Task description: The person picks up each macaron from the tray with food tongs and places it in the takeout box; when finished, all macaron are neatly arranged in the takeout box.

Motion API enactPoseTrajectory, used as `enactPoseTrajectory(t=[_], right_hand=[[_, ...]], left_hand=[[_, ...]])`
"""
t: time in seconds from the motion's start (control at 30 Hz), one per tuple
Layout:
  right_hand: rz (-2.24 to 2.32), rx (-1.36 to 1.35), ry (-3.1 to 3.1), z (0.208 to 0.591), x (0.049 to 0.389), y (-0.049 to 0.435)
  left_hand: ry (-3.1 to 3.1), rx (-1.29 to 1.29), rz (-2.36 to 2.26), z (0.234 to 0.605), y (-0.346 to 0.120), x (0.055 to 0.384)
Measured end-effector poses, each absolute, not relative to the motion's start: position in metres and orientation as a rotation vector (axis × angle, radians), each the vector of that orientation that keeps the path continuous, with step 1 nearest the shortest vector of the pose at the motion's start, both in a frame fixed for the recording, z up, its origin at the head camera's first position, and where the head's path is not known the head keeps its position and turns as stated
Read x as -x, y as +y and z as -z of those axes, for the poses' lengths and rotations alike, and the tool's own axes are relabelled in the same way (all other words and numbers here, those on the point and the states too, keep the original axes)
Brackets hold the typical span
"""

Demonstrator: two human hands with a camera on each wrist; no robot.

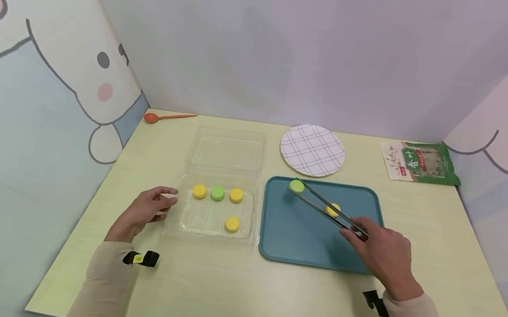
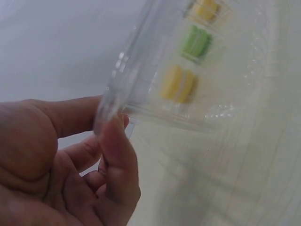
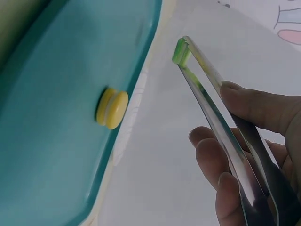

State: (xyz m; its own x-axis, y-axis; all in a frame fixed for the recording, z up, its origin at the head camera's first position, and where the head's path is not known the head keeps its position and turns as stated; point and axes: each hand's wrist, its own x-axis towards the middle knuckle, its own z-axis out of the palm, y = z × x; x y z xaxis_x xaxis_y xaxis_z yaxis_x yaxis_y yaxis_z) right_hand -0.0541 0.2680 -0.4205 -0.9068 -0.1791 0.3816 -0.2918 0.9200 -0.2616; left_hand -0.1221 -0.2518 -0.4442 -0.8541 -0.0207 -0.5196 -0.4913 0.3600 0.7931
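Note:
My right hand (image 1: 386,255) grips metal tongs (image 3: 214,125), whose tips pinch a green macaron (image 1: 297,186) above the blue tray (image 1: 294,239). A yellow macaron (image 3: 115,109) lies on the tray, partly behind the tongs in the head view. To the left stands an opened clear plastic box (image 1: 206,220). Its back row has a yellow macaron (image 1: 199,191), a green one (image 1: 217,193) and another yellow one (image 1: 236,195); one more yellow macaron (image 1: 232,224) sits at the front right. My left hand (image 2: 89,160) pinches the box's left edge between thumb and finger.
Behind the tray lies a round checked plate (image 1: 312,150). A green and white packet (image 1: 421,163) is at the back right, and a red spoon (image 1: 151,118) at the back left. The box's clear lid (image 1: 227,151) lies folded back toward the wall. Walls border the table's back and sides.

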Motion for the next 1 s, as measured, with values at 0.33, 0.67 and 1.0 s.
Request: enactPoseTrajectory(t=[0.33,0.67,1.0], right_hand=[[-0.491,-0.418,-2.651,0.415,0.062,0.254],[-0.531,-0.482,-2.635,0.413,0.065,0.237],[-0.506,-0.654,-2.557,0.416,0.071,0.213]], left_hand=[[2.209,0.435,-1.502,0.443,-0.251,0.124],[2.207,0.434,-1.507,0.442,-0.252,0.121],[2.211,0.431,-1.502,0.442,-0.251,0.119]])
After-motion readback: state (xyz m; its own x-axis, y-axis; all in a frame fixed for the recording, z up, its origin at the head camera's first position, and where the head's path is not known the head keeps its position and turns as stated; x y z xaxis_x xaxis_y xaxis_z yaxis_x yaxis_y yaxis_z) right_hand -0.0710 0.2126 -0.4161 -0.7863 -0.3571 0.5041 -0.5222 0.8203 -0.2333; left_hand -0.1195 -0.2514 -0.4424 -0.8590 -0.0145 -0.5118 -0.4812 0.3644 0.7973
